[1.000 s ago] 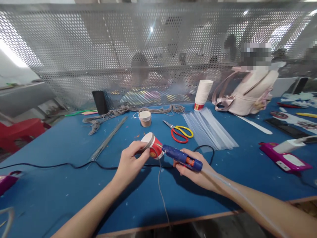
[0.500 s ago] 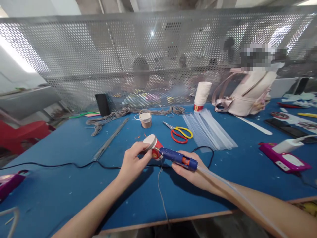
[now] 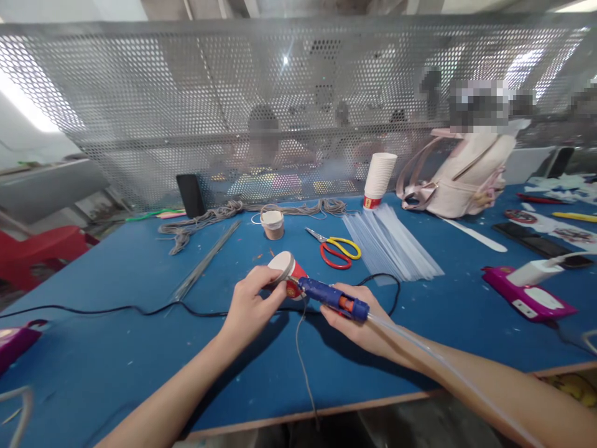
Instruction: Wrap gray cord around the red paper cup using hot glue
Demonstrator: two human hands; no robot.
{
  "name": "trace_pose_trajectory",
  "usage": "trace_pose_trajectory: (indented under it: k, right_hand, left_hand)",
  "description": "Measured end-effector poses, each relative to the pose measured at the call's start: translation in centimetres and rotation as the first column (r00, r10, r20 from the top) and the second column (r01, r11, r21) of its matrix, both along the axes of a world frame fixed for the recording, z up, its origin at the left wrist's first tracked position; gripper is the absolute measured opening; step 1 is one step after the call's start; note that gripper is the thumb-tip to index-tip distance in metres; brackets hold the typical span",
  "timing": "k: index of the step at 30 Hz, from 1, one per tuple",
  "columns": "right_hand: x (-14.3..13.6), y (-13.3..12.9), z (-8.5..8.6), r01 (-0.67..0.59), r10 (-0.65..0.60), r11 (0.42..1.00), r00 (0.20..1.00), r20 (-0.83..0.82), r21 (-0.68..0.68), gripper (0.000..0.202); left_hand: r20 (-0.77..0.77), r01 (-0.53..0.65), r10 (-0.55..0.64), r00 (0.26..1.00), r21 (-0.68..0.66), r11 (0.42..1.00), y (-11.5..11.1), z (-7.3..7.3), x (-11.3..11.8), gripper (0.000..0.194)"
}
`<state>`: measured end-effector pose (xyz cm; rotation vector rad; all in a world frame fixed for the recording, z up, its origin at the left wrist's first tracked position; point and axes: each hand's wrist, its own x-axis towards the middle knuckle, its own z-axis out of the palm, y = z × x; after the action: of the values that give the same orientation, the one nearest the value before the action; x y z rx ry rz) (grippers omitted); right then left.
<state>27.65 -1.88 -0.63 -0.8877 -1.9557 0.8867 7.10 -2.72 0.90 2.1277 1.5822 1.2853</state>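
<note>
My left hand (image 3: 254,298) is closed around a red and white paper cup (image 3: 298,272), which lies tilted with one end toward the left. Grey cord (image 3: 302,348) is wound near that end of the cup, and its loose tail hangs down over the table edge. In my right hand (image 3: 357,320) is a blue hot glue gun (image 3: 326,292) with a long clear glue stick (image 3: 420,342) trailing out of its back. The gun's nozzle points left and meets the cup by the cord, close to my left fingertips. My right fingers are partly hidden behind the gun.
Beyond the cup stand a small cord-wrapped cup (image 3: 273,225), scissors (image 3: 336,247), clear glue sticks (image 3: 396,249) and stacked paper cups (image 3: 380,177). A black cable (image 3: 125,308) crosses the blue table (image 3: 140,361). A purple power strip (image 3: 517,295) and a backpack (image 3: 457,180) are right.
The camera view has shifted slightly. Both hands keep their holds, and the glue gun's back end sits a little further left in view; its nozzle remains at the cup.
</note>
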Motion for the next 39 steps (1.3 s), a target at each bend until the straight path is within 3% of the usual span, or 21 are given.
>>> trace_pose_trajectory:
  k: [18,39]
  right_hand:
    - [0.1,-0.1,-0.4,-0.015,0.008,0.987,0.999,0.042,0.157,0.018]
    - [0.6,0.1,0.8,0.038,-0.037,0.997,0.999,0.006,-0.062,0.020]
  left_hand:
    - [0.005,0.001,-0.001,1.000,-0.039,0.999,-0.1,0.2,0.1,0.020]
    - [0.024,0.045,-0.043,0.999,-0.058,0.997,-0.4,0.8,-0.1,0.021]
